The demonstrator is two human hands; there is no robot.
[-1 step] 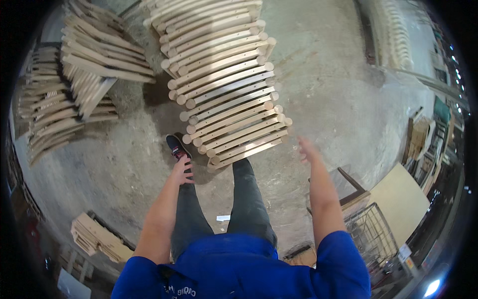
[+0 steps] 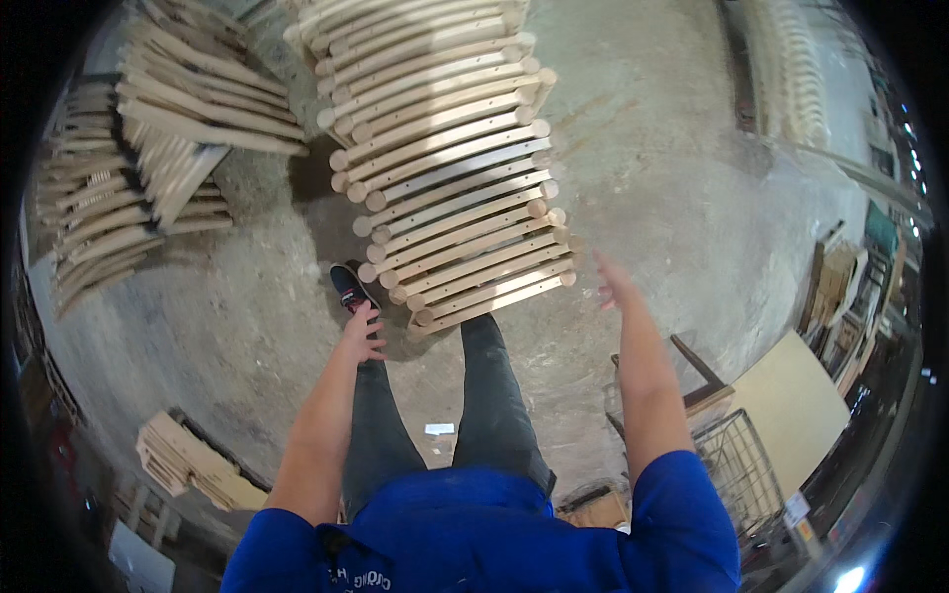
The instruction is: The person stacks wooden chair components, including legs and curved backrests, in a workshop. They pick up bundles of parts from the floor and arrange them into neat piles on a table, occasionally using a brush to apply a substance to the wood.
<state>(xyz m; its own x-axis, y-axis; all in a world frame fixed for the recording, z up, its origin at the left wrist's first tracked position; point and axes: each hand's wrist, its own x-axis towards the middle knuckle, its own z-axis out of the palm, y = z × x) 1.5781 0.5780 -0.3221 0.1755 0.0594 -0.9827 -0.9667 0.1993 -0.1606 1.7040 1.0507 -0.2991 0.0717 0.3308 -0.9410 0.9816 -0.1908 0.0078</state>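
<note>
the person stands over a tall stack of curved wooden slats (image 2: 450, 168) that rises from the concrete floor (image 2: 672, 188) right in front of their legs. each slat is pale, rounded at the ends and drilled with a row of small holes, and they lie one on another in a fairly tidy column that leans a little to the right toward its near end.

the left hand (image 2: 363, 334) hangs just short of the stack's near left corner, fingers loosely curled and spread, with nothing in its grip. the right hand (image 2: 611, 285) is raised just beside the stack's near right corner, fingers open and also empty; whether a fingertip touches the nearest slat cannot be told from here. a dark shoe (image 2: 352, 287) shows on the floor between the left hand and the stack.

judging from how things lie, the stack is already well built up, and with both hands bare the moment sits between one piece and another rather than in the middle of a carry. off to the left, looser heaps of similar wooden parts (image 2: 158, 148) lie fanned out on the floor, less orderly than the main column, so a good deal of sorting or stacking seems left. a wire cage basket (image 2: 736, 465) and a pale board (image 2: 801, 400) stand at the lower right.
</note>
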